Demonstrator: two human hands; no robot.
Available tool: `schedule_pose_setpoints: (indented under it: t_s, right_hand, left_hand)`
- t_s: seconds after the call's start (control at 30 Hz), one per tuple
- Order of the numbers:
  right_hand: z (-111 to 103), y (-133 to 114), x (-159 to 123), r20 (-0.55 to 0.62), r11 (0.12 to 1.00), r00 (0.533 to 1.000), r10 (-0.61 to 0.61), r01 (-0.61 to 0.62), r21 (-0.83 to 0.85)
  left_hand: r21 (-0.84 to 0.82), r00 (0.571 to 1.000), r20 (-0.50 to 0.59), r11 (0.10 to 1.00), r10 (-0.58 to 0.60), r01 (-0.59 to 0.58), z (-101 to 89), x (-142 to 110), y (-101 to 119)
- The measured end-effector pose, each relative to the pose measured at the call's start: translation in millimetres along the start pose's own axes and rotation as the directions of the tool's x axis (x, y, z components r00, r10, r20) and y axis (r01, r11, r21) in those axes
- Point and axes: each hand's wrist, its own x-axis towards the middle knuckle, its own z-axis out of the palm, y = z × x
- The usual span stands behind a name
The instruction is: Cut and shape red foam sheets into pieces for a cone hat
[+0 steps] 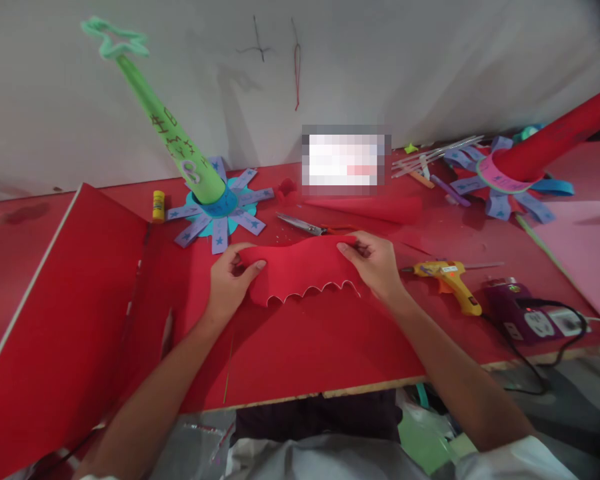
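Observation:
Between my two hands stretches a red paper strip [300, 268] with a scalloped lower edge, held above the red tabletop. My left hand [234, 279] pinches its left end, thumb on the near face. At the opposite end, my right hand [375, 263] grips the upper corner between thumb and fingers. Just beyond the strip lie scissors [303, 225], blades pointing left, their orange handles partly hidden behind the paper and my right hand. A rolled red sheet [363, 208] rests behind them.
A green paper cone [175, 133] stands at the back left beside a yellow glue stick [159, 207]. To the right lie a yellow glue gun [450, 280] and a purple power socket box [525, 317] with cables. A red panel [65, 320] rises at the left.

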Motion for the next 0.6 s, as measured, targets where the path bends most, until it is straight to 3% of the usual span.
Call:
schedule_pose_setpoints:
  t_s: [0.27, 0.47, 0.6]
  right_hand:
    - [0.3, 5.4, 0.5, 0.019, 1.0, 1.0, 0.003, -0.003, -0.024]
    - [-2.3, 8.1, 2.8, -0.052, 0.999, 0.998, -0.02, 0.018, -0.041]
    - [-3.0, 8.7, 2.9, -0.069, 0.999, 0.997, -0.022, 0.02, -0.039]
  left_hand:
    - [0.11, 0.998, -0.026, 0.992, 0.064, -0.061, -5.5, 1.6, 1.9]
    - [-0.038, 0.997, 0.073, 0.999, -0.003, 0.006, -0.1, 0.4, -0.6]
    - [0.053, 0.999, 0.047, 0.998, -0.026, 0.023, 1.7, 0.8, -4.9]
